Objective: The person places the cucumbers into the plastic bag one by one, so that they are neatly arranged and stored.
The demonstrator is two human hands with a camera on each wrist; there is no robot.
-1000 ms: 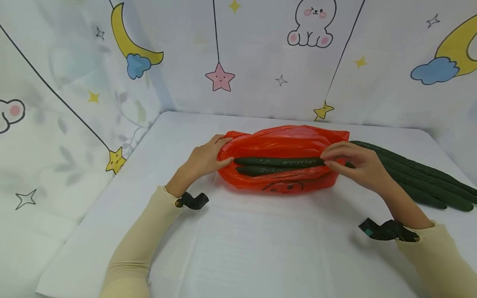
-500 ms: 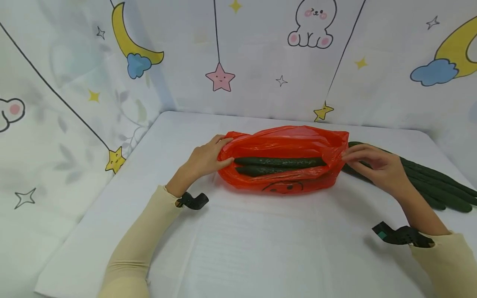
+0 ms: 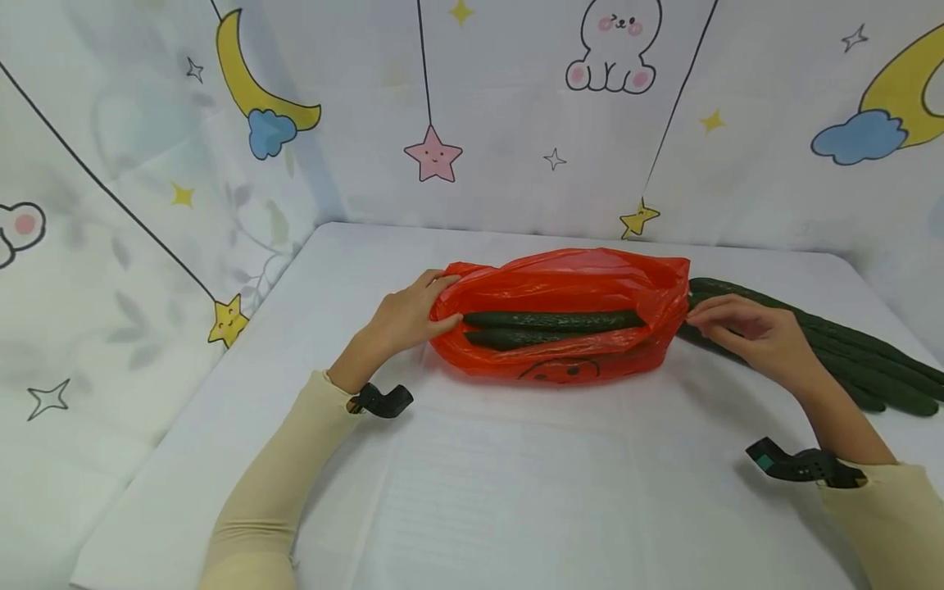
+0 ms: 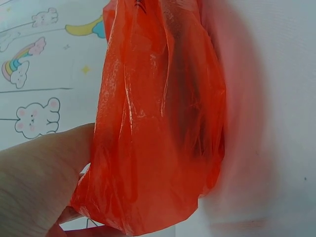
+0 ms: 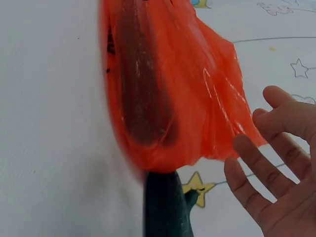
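A red plastic bag (image 3: 590,283) lies on its side with its mouth gaping, and two dark green cucumbers (image 3: 553,320) rest in it side by side. My left hand (image 3: 401,319) grips the left edge of the mouth, thumb over the rim; in the left wrist view the bag's wall (image 4: 138,163) covers part of its fingers. Just past the bag's right end is my right hand (image 3: 760,336). In the right wrist view its fingers (image 5: 281,148) are spread and loosely bent, with nothing held, beside the crumpled red plastic (image 5: 222,98).
Several more cucumbers (image 3: 848,352) lie together on the white table (image 3: 516,492) right of the bag, their near ends close under my right hand. Behind the table hangs a white cloth (image 3: 501,82) printed with moons and stars.
My right hand has let go at the cucumbers' right end and moved right, out of the bag. The bag's right edge now folds over their tips. My left hand has stayed put.
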